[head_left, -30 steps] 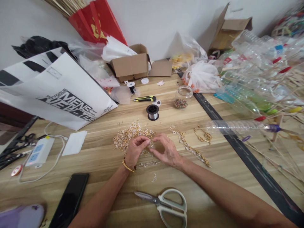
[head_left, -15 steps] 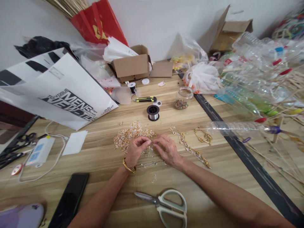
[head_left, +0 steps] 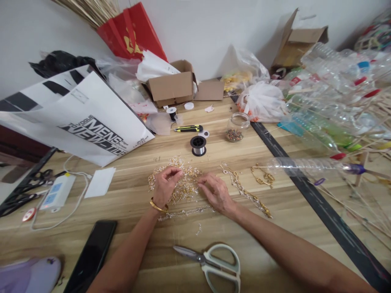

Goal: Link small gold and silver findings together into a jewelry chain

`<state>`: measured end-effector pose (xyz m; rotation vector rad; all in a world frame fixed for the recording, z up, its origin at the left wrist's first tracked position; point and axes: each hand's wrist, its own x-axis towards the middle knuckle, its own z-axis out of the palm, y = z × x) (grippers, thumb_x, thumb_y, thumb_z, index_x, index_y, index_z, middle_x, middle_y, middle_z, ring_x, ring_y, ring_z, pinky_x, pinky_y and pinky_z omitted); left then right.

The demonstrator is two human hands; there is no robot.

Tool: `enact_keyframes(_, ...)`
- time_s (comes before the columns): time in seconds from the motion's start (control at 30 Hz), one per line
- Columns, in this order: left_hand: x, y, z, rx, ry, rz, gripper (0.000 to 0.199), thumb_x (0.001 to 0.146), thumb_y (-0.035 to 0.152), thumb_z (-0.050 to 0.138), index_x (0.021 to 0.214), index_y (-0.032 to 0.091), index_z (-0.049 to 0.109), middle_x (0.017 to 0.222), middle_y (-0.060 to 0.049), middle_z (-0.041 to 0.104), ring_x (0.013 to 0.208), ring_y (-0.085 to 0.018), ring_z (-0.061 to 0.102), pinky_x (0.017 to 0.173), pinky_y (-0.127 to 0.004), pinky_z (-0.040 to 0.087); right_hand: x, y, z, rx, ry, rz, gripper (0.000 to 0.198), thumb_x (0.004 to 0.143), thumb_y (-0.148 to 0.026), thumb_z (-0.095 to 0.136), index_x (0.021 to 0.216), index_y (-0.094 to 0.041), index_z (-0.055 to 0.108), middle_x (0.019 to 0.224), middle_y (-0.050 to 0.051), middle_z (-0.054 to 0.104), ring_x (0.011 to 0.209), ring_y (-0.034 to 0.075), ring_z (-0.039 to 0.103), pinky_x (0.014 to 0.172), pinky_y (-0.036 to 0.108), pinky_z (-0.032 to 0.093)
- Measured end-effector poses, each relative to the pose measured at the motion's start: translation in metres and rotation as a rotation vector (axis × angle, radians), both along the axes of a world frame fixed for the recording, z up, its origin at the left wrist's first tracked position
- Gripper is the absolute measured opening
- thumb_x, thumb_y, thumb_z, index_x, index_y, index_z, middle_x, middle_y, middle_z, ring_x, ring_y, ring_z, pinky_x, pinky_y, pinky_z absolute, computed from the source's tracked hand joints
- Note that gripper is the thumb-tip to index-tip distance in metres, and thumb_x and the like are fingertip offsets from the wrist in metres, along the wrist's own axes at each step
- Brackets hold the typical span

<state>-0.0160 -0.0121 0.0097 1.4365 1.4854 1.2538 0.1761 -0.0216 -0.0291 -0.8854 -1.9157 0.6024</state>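
One loose pile of small gold and clear bits [head_left: 185, 193] lay on the counter [head_left: 165, 234], partly beneath the left hand [head_left: 164, 186] and beside the right hand [head_left: 216, 194], probably light, hard and slippery, best taken singly between thumb and fingertip. Both hands had thumb and fingertip together (anything pinched there was too small to tell). A silvery strand [head_left: 186, 213] bordered the near side, scissors [head_left: 200, 258] lay nearer, blades pointing left, and wrist room seemed ample short of those edges.
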Motion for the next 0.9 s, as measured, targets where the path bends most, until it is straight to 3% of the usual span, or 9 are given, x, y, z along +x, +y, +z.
enact_keyframes(0.27, -0.006, 0.006, -0.01, 0.145, 0.43, -0.128, 0.006, 0.076, 0.023, 0.065, 0.074, 0.021, 0.07, 0.078, -0.006, 0.065, 0.081, -0.022, 0.053, 0.086, -0.035, 0.036, 0.0, 0.001, -0.001, -0.003, 0.006, 0.018, 0.008, 0.09, -0.017, 0.049, 0.09, -0.019, 0.057, 0.079, 0.003, 0.06, 0.074, 0.016, 0.054, 0.067, 0.029, 0.043)
enact_keyframes(0.5, -0.003, 0.004, -0.013, 0.143, 0.495, -0.212, 0.008, 0.075, 0.02, 0.065, 0.068, 0.022, 0.068, 0.074, -0.004, 0.061, 0.08, -0.021, 0.048, 0.088, -0.035, 0.033, -0.001, 0.0, 0.002, -0.007, 0.008, 0.016, 0.009, 0.089, -0.015, 0.048, 0.088, -0.018, 0.056, 0.077, 0.003, 0.059, 0.072, 0.016, 0.054, 0.065, 0.027, 0.042)
enact_keyframes(0.7, -0.005, 0.002, -0.009, 0.105, 0.84, -0.264, 0.013, 0.082, 0.017, 0.056, 0.071, 0.018, 0.064, 0.079, -0.003, 0.062, 0.084, -0.02, 0.05, 0.088, -0.036, 0.037, -0.001, 0.0, 0.002, -0.015, 0.004, 0.021, 0.008, 0.089, -0.015, 0.047, 0.086, -0.018, 0.055, 0.075, 0.003, 0.057, 0.069, 0.015, 0.052, 0.064, 0.027, 0.04)
enact_keyframes(0.9, -0.006, 0.002, -0.005, 0.063, 0.939, -0.247, 0.015, 0.082, 0.018, 0.056, 0.069, 0.018, 0.063, 0.077, -0.003, 0.063, 0.08, -0.019, 0.053, 0.085, -0.036, 0.04, 0.0, 0.0, 0.001, -0.024, -0.004, 0.018, 0.007, 0.089, -0.015, 0.048, 0.086, -0.019, 0.054, 0.076, 0.002, 0.057, 0.071, 0.015, 0.052, 0.065, 0.027, 0.04)
